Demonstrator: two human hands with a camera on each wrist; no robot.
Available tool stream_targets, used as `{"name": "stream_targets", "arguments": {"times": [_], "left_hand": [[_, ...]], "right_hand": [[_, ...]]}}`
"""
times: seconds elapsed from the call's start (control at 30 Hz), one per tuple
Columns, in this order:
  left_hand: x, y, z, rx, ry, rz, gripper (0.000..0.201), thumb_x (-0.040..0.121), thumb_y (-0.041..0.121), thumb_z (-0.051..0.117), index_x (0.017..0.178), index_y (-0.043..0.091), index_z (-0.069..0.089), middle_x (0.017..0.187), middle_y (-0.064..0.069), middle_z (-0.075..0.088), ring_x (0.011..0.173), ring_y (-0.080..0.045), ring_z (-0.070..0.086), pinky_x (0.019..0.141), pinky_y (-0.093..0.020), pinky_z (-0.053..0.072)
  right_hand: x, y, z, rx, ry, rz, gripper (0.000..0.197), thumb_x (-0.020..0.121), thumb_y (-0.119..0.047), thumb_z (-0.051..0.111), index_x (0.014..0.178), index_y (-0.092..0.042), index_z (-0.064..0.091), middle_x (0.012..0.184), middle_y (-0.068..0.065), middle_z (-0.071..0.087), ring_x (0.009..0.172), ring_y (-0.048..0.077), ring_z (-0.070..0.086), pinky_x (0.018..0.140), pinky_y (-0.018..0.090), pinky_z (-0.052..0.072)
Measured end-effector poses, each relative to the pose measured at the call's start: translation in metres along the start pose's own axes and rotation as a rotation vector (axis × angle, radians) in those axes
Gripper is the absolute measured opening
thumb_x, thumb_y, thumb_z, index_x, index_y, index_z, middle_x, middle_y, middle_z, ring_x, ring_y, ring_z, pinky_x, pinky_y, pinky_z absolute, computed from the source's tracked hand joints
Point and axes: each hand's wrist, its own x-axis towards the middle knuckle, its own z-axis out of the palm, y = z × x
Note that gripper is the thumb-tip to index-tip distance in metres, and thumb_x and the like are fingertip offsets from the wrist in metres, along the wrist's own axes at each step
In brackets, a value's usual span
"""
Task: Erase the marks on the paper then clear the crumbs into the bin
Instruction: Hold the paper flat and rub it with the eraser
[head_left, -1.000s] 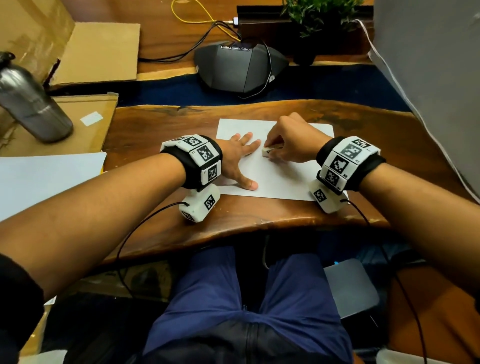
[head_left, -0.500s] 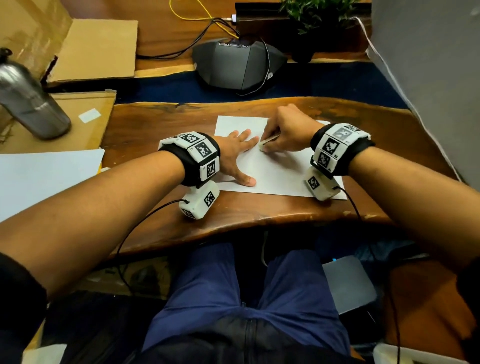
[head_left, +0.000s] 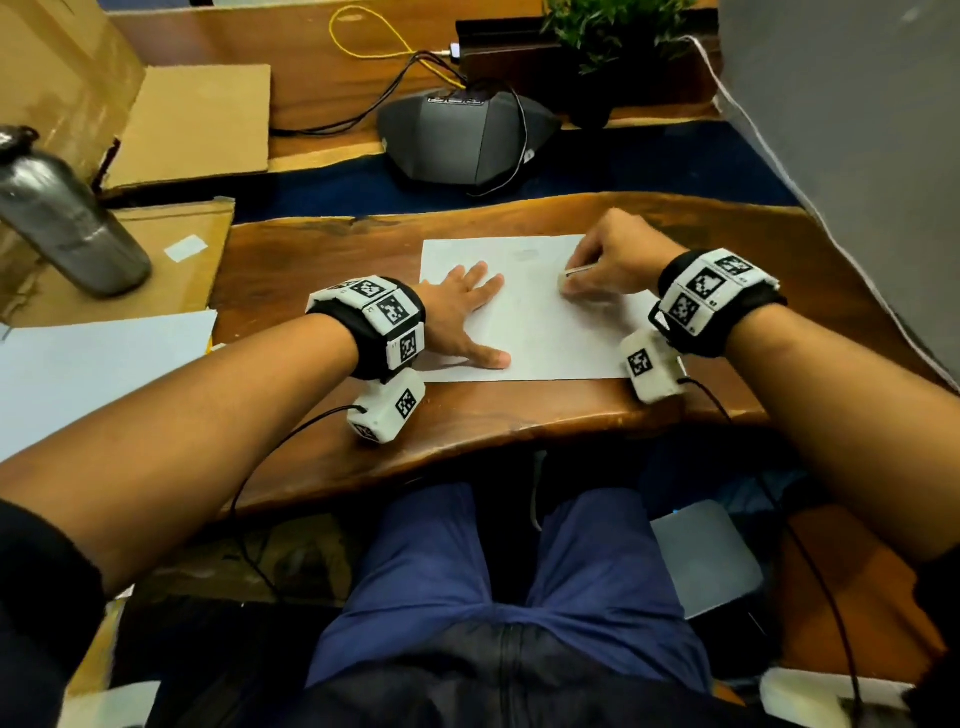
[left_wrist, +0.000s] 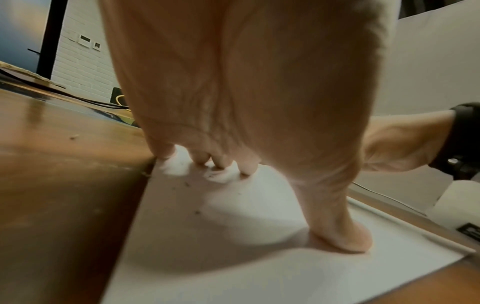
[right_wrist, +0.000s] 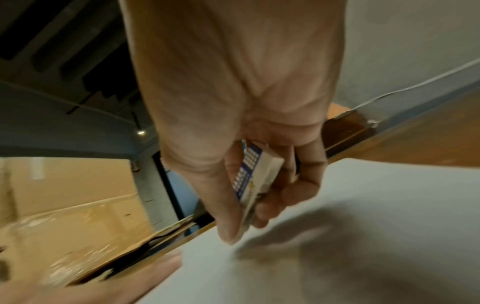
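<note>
A white sheet of paper (head_left: 540, 332) lies on the wooden desk (head_left: 322, 260) in front of me. My left hand (head_left: 462, 312) rests flat on the sheet's left part, fingers spread, thumb near the front edge. In the left wrist view the left hand's fingertips (left_wrist: 200, 162) press the paper (left_wrist: 207, 246) among small dark eraser crumbs (left_wrist: 187, 184). My right hand (head_left: 608, 265) grips a white eraser (head_left: 566, 280) with a blue-printed sleeve (right_wrist: 249, 174) and holds it down on the paper's right part. A faint grey mark (head_left: 524, 254) shows near the far edge. No bin is in view.
A steel bottle (head_left: 62, 218) stands on cardboard (head_left: 171, 249) at the left, with another white sheet (head_left: 98, 364) nearer. A grey conference speaker (head_left: 467, 140) with cables and a potted plant (head_left: 608, 31) sit behind the desk. A grey panel (head_left: 852, 156) rises at the right.
My right hand has slid the eraser to the right across the paper, away from my left fingers. The left hand has stayed flat on the sheet.
</note>
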Motion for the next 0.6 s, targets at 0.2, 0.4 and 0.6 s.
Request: {"name": "stream_targets", "arguments": {"times": [0.2, 0.4, 0.6], "left_hand": [[-0.032, -0.013, 0.017, -0.009, -0.022, -0.115, 0.126, 0.065, 0.087, 0.039, 0.153, 0.021, -0.022, 0.159, -0.001, -0.029, 0.150, -0.023, -0.017, 0.123, -0.043, 0.000], [-0.055, 0.008, 0.015, 0.167, 0.019, -0.283, 0.135, 0.064, 0.094, 0.036, 0.154, 0.007, -0.014, 0.161, -0.016, -0.019, 0.149, -0.035, -0.013, 0.121, -0.048, -0.005], [-0.019, 0.090, 0.017, 0.204, 0.007, 0.250, 0.109, 0.083, 0.079, 0.038, 0.155, 0.016, -0.015, 0.162, -0.003, -0.023, 0.150, -0.023, -0.016, 0.121, -0.049, -0.007]], "right_hand": [[-0.009, 0.021, -0.006, 0.205, -0.042, 0.118, 0.019, 0.079, -0.025, 0.084, 0.091, -0.011, 0.080, 0.089, 0.008, 0.077, 0.075, 0.015, 0.066, 0.081, 0.035, 0.059], [-0.005, 0.019, -0.007, 0.235, -0.071, 0.146, 0.020, 0.077, -0.025, 0.086, 0.089, -0.011, 0.080, 0.090, 0.012, 0.076, 0.075, 0.018, 0.066, 0.083, 0.037, 0.060], [-0.003, 0.020, -0.007, 0.253, -0.071, 0.162, 0.020, 0.077, -0.021, 0.086, 0.089, -0.007, 0.079, 0.082, 0.012, 0.074, 0.074, 0.020, 0.065, 0.084, 0.040, 0.060]]}}
